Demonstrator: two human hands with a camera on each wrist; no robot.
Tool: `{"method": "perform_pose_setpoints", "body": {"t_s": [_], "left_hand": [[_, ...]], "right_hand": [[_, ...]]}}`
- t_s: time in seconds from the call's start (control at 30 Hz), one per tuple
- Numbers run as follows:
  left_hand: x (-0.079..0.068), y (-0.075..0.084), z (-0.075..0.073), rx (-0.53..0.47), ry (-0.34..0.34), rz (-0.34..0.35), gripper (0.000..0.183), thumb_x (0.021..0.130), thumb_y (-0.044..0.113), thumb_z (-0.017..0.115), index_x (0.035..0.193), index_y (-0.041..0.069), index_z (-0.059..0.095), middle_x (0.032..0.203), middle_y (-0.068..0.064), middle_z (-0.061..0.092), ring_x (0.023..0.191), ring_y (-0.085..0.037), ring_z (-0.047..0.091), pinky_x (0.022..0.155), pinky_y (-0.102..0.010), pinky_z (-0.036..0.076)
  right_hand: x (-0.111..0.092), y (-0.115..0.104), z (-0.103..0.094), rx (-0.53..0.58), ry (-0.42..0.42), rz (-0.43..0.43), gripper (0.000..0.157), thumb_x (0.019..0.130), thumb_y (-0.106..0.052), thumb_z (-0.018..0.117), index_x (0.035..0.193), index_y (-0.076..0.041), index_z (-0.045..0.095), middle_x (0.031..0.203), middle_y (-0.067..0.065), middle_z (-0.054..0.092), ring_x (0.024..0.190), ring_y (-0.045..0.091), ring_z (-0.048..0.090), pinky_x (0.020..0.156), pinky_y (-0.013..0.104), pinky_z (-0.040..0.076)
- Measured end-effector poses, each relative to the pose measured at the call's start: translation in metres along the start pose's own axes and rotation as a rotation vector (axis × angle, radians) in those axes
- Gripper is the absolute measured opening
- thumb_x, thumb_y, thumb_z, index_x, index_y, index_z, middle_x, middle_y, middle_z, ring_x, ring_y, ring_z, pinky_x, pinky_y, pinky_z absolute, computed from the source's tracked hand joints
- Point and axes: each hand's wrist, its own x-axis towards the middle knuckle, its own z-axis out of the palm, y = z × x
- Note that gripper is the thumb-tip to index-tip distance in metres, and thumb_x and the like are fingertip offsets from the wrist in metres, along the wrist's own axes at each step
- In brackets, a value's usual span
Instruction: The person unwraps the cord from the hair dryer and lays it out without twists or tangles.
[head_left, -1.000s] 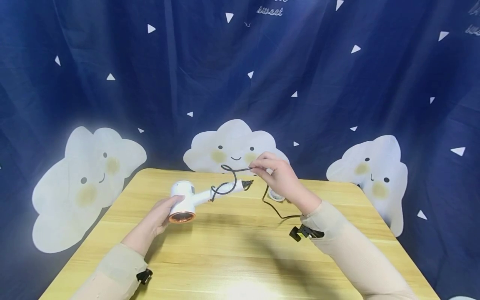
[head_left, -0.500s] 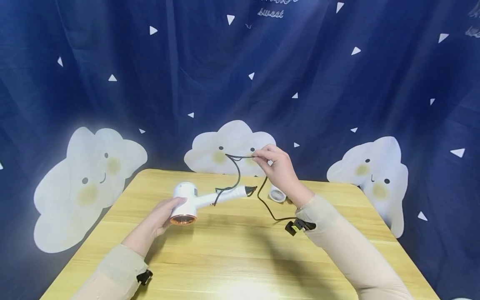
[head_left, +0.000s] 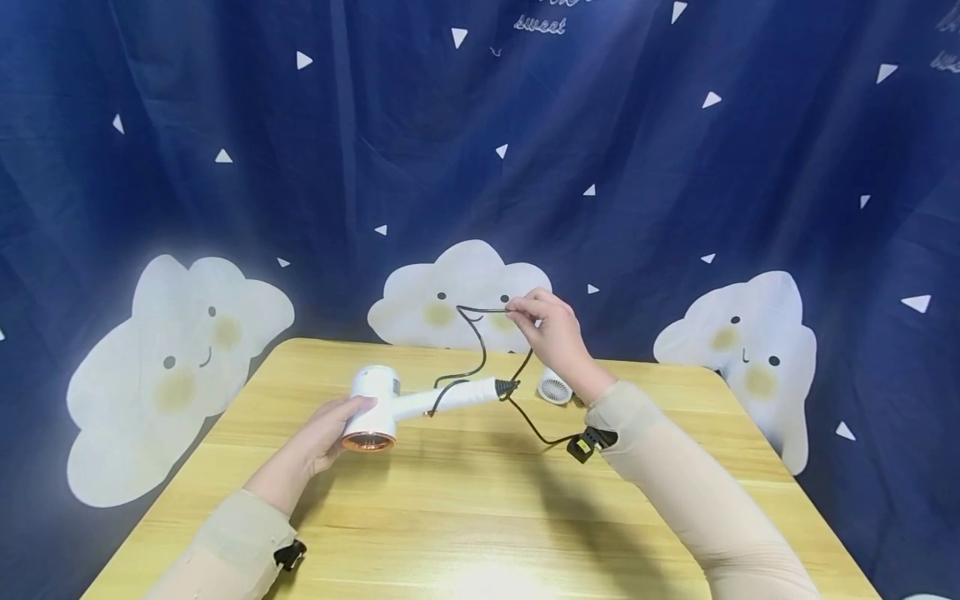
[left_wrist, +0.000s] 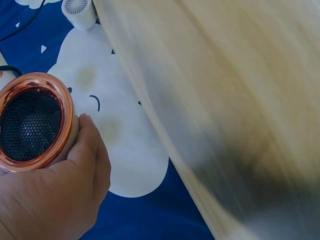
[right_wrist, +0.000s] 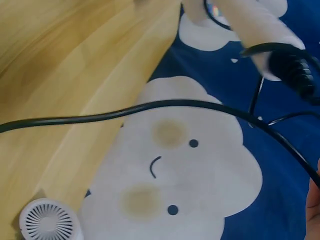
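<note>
A white hair dryer (head_left: 444,400) with a copper-coloured ring is held above the table, its handle pointing right. My left hand (head_left: 330,429) grips its head; in the left wrist view the fingers of that hand (left_wrist: 65,195) wrap beside the copper ring (left_wrist: 67,100) and dark mesh. My right hand (head_left: 551,333) is raised, pinching the black power cord (head_left: 483,310) between thumb and fingertips. The cord loops over the handle and runs from its ribbed end. In the right wrist view, the cord (right_wrist: 175,103) crosses the frame and only an edge of the right hand (right_wrist: 313,210) shows.
A small white device with a round slotted grille (head_left: 555,387) stands toward the back of the wooden table (head_left: 420,525), behind the right forearm. A dark blue curtain (head_left: 637,125) with white cloud faces hangs past the table's far edge. Black cameras are strapped to both wrists.
My right hand has risen slightly, lifting the cord; the loops around the handle look looser and fewer. The hair dryer has shifted slightly right, still in my left hand.
</note>
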Motion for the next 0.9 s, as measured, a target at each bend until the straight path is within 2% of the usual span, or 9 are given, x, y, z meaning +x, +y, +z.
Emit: {"method": "perform_pose_setpoints", "body": {"t_s": [0.2, 0.57, 0.9], "left_hand": [[-0.001, 0.001, 0.0, -0.006, -0.008, -0.001, 0.065, 0.1, 0.035, 0.053, 0.141, -0.012, 0.037, 0.104, -0.007, 0.066, 0.093, -0.017, 0.065, 0.085, -0.025, 0.054], [0.001, 0.003, -0.002, -0.014, 0.002, 0.007, 0.065, 0.101, 0.036, 0.051, 0.14, -0.014, 0.036, 0.105, -0.007, 0.064, 0.094, -0.015, 0.064, 0.085, -0.024, 0.054], [0.0, 0.006, -0.002, -0.067, 0.006, 0.011, 0.064, 0.102, 0.034, 0.051, 0.142, -0.013, 0.034, 0.103, -0.004, 0.065, 0.092, -0.014, 0.065, 0.085, -0.024, 0.055]], "right_hand": [[-0.007, 0.008, 0.008, 0.001, -0.053, -0.006, 0.008, 0.088, -0.002, 0.075, 0.095, -0.002, 0.077, 0.083, 0.005, 0.065, 0.072, 0.018, 0.059, 0.066, 0.031, 0.051], [-0.028, 0.014, 0.014, -0.013, -0.195, 0.061, 0.007, 0.09, -0.005, 0.073, 0.096, -0.005, 0.078, 0.085, 0.001, 0.064, 0.075, 0.015, 0.059, 0.067, 0.029, 0.053], [-0.048, 0.021, 0.02, -0.036, -0.309, 0.022, 0.011, 0.089, 0.0, 0.072, 0.095, -0.008, 0.078, 0.084, 0.0, 0.064, 0.076, 0.015, 0.059, 0.067, 0.03, 0.052]]}}
